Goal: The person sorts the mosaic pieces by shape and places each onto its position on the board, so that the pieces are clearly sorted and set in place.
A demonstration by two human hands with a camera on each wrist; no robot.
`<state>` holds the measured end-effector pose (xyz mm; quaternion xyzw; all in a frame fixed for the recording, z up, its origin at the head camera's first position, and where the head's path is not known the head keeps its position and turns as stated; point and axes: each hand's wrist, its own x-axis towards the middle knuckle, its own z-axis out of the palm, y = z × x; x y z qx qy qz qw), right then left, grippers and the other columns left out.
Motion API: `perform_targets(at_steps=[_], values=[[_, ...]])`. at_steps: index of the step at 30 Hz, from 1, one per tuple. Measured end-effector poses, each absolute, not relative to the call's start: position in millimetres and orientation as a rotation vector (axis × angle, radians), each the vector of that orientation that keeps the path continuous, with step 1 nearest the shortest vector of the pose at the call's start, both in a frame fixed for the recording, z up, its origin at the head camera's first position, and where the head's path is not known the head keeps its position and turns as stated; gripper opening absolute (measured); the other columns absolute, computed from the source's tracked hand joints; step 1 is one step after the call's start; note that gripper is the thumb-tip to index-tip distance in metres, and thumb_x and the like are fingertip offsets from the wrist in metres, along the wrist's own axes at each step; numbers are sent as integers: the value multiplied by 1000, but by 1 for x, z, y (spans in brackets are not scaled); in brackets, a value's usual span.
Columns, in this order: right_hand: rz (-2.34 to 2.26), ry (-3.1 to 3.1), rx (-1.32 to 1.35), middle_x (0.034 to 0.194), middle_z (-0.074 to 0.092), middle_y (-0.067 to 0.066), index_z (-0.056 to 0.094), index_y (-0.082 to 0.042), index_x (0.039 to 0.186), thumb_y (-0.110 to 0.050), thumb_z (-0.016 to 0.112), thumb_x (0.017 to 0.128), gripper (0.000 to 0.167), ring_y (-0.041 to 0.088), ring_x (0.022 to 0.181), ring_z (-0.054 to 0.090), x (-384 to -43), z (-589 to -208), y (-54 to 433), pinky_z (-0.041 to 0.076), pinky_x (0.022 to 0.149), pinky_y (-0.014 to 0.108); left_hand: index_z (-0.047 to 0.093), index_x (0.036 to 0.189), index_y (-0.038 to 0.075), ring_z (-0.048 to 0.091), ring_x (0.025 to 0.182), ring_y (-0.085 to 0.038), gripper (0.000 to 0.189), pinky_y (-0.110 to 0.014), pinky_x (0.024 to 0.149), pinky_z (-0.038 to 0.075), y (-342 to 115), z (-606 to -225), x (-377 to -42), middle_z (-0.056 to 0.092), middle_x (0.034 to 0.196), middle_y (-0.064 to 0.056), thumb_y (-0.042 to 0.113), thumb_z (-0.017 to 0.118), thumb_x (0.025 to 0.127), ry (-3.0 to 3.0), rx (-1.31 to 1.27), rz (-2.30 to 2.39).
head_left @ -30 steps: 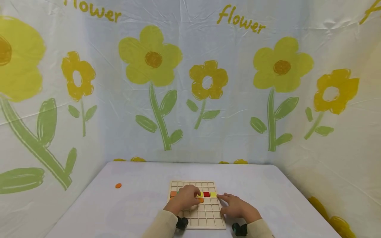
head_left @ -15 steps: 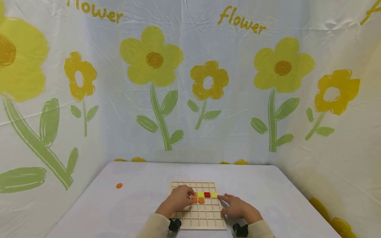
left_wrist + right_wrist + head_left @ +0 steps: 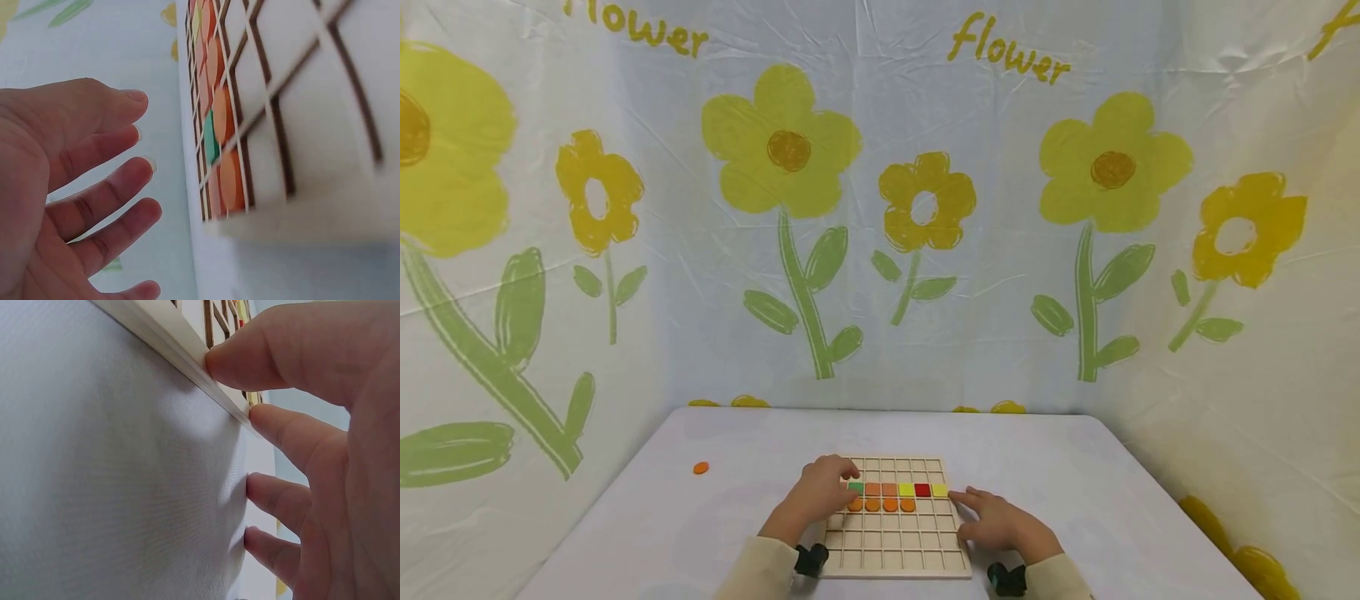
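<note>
A wooden grid board [image 3: 898, 546] lies on the table. Across it runs a row of square tiles: a green tile [image 3: 856, 488], orange tiles [image 3: 881, 489], a yellow tile [image 3: 906, 489], a red tile [image 3: 922, 491] and another yellow one at the right end. Several orange round discs [image 3: 890, 505] sit in the row below. My left hand [image 3: 815, 493] hovers over the board's left side; in the left wrist view its fingers [image 3: 119, 240] are loosely bent, apart, and hold nothing. At the board's right edge, my right hand [image 3: 1000, 523] touches the rim with thumb [image 3: 244, 362] and forefinger.
One loose orange disc [image 3: 701, 468] lies on the white table [image 3: 1030, 454], left of the board. A flower-printed cloth [image 3: 1000, 333] hangs behind the table and along both sides.
My left hand has moved left across the board, uncovering the green tile, orange tiles and several orange discs. The right hand has stayed at the board's right edge.
</note>
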<state>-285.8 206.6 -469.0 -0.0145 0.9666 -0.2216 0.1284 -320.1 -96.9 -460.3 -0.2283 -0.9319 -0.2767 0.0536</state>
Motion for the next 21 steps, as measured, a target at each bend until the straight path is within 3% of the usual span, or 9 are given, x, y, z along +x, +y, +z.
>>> perform_targets(at_steps=[7,21], values=[[-646,2807,-50,148,43,17,54,-20,138,-30,68,78,62,47,135,38,-286,-467,207,30,103,69,70,103,10,57,87,-21,22,-46,79,46,-119,-460,-326,65,96,-5,22,70,85,-2829,-577,-746],[-657,2801,-65,147,44,17,55,-19,137,-28,68,78,62,47,135,38,-285,-465,207,30,104,69,70,101,14,58,91,-22,19,-50,86,47,-164,-465,-330,65,96,-3,23,71,84,-2863,-337,-642]])
